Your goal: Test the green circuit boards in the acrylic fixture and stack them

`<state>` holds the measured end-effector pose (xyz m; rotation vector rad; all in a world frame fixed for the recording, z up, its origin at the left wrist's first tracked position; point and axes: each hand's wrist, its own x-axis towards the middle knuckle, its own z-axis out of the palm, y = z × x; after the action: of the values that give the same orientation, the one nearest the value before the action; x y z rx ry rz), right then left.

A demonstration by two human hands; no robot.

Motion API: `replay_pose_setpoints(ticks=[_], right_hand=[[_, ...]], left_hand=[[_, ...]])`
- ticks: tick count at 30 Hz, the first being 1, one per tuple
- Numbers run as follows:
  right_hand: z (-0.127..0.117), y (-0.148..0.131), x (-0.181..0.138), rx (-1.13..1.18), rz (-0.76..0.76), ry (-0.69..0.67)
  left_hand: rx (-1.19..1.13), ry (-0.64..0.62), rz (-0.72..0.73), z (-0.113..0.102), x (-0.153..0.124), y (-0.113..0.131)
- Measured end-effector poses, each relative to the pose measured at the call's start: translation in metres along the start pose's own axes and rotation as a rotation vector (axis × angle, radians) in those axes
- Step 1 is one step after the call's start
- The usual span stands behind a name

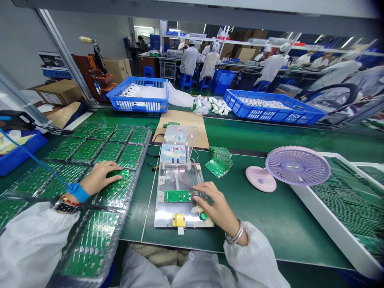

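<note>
On the left, my left hand (102,178) reaches over a clear plastic tray (127,206) of green circuit boards. Its thumb and fingers close around the edge of one circuit board (123,173) there. In front of me lies a metal test fixture (163,214) with a single green board (177,196) flat on it, beside a label marked 1. My right hand (217,206) is over the fixture's right side, thumb and fingertips bent together near that board's right end. Something thin seems to be between them, too small to name. Below the hand is a green button (203,216).
Fanned green boards (220,163) lie right of the fixture. Further right are a purple fan (297,166) and a white tray (312,204) of stacked boards. Blue baskets (138,106) (270,114) stand at the back. A blue wrist strap cord (33,154) trails from my left wrist.
</note>
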<state>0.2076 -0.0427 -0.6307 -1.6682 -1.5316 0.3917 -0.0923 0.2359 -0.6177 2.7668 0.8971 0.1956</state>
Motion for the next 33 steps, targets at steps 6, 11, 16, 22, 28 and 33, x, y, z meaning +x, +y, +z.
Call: replay_pose_setpoints(ticks=[6,11,16,22,28,33], right_hand=[[-0.001,-0.011,0.007,0.099,-0.006,0.075],[0.004,-0.029,0.042,0.138,-0.091,-0.043],[0.006,-0.026,0.064,0.057,-0.173,-0.109],[0.005,-0.017,0.061,0.031,-0.156,-0.113],[-0.007,-0.001,0.058,0.045,-0.083,-0.110],[-0.008,0.011,0.053,0.068,-0.032,-0.081]], left_hand=[[-0.091,0.111,0.151,-0.023,0.004,0.047],[-0.140,0.111,0.523,-0.016,0.025,0.120],[-0.073,0.172,0.650,0.007,0.046,0.146],[-0.090,0.179,0.631,0.023,0.046,0.146],[-0.105,0.216,0.449,0.026,0.040,0.139],[-0.164,0.119,0.277,0.033,0.039,0.130]])
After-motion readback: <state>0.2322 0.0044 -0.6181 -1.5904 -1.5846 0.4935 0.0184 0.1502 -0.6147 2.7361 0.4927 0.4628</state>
